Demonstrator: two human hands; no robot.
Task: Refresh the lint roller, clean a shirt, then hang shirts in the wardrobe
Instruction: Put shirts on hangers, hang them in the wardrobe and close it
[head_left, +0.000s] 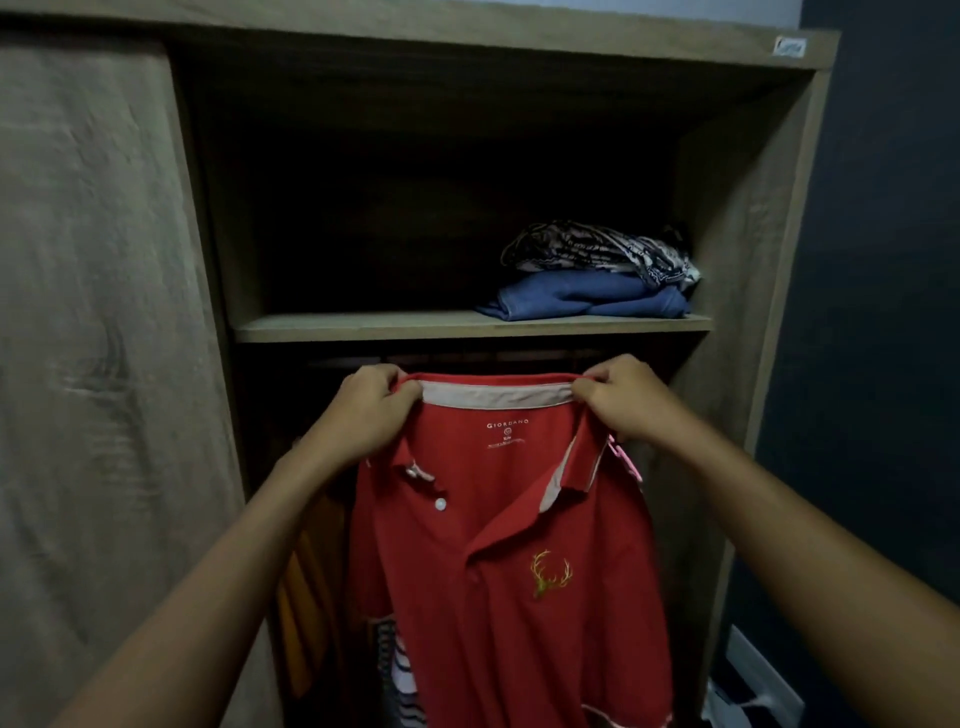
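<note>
A: hands status?
Me: Left hand (371, 410) pinches the shirt (498, 597) at one end of the collar (493, 395), fingers curled over the fabric. Right hand (626, 402) has the same grip on the other end. Collar is stretched flat between them.
A: where's the shirt?
Me: Hangs down from both hands, front toward me, in the open wardrobe (753, 260). Placket open.
A: hanger?
Me: Something pink (628, 462) sticks out just under my right hand, at the shirt's shoulder. Can't tell what it is.
A: surroundings?
Me: Shelf (363, 327) just above both hands. Blue fold (587, 299) on it above my right hand, patterned cloth (597, 249) on top of that. Yellow garment (301, 613) and striped one (400, 675) below my left hand, beside the shirt. Door (93, 364) left of my left hand.
</note>
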